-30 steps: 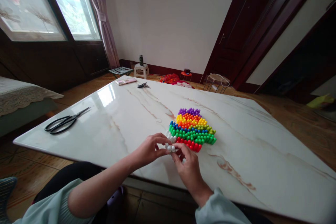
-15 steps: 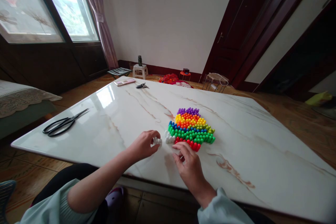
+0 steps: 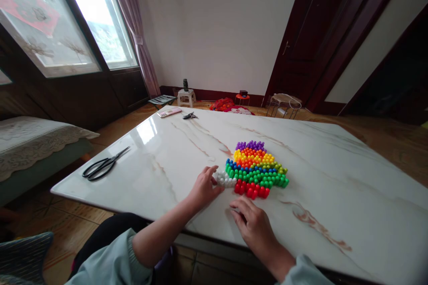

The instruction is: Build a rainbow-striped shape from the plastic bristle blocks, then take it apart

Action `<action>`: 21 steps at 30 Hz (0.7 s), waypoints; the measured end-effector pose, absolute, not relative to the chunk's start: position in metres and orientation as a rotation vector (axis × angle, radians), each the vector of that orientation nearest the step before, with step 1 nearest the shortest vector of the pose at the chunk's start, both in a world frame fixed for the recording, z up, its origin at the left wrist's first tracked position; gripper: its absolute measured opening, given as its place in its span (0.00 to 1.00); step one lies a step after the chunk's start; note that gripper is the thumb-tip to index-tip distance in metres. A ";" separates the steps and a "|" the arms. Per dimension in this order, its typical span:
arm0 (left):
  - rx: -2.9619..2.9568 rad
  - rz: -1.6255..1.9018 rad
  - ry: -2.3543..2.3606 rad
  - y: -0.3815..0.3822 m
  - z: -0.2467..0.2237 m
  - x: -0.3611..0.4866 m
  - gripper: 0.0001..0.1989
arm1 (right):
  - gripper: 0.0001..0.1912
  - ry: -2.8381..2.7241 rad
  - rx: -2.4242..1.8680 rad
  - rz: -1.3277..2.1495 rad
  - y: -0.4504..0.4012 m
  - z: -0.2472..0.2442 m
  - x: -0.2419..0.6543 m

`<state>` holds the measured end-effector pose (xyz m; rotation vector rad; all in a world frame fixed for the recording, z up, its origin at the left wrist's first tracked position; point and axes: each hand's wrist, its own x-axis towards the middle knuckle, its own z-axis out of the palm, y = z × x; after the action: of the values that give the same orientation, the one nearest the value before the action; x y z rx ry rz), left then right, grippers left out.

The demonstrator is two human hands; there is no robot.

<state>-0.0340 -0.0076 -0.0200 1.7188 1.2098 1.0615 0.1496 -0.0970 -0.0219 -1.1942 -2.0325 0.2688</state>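
Note:
A group of shiny round beads [image 3: 252, 164] lies on the table in coloured rows of purple, orange, yellow, blue, green and red. White beads [image 3: 225, 180] sit at its left side, against the rows. My left hand [image 3: 205, 189] is closed at the left end of these white beads, thumb and fingers about them. Just below the red beads [image 3: 252, 189], my right hand [image 3: 256, 222] has thumb and forefinger drawn near each other in a pinch. A small pale bit shows at the fingertips, too small to name.
Black-handled scissors [image 3: 105, 163] lie on the marble-patterned table [image 3: 160, 151], left of my arms. Toward the far edge are a pink phone [image 3: 169, 111] and a small dark tool [image 3: 190, 116]. Stools, one of them white [image 3: 186, 97], stand beyond the table.
My left hand has brought the white beads it held rightward against the rest of the beads. My right hand has drawn back from the red beads, its fingertips closer together. The view has shifted.

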 end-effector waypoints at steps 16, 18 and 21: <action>2.028 0.932 1.284 -0.009 -0.025 -0.024 0.32 | 0.29 -1.053 -1.472 0.183 -0.077 -0.020 0.219; 2.050 0.917 1.302 -0.009 -0.027 -0.024 0.35 | 0.35 -0.933 -1.504 0.323 -0.073 -0.029 0.228; 2.062 0.903 1.276 -0.008 -0.027 -0.025 0.38 | 0.40 -0.882 -1.551 0.420 -0.064 -0.036 0.238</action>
<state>-0.0248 -0.0084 -0.0267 2.0616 1.2761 0.9034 0.2377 -0.0645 -0.0356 -1.5506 -0.8816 0.4204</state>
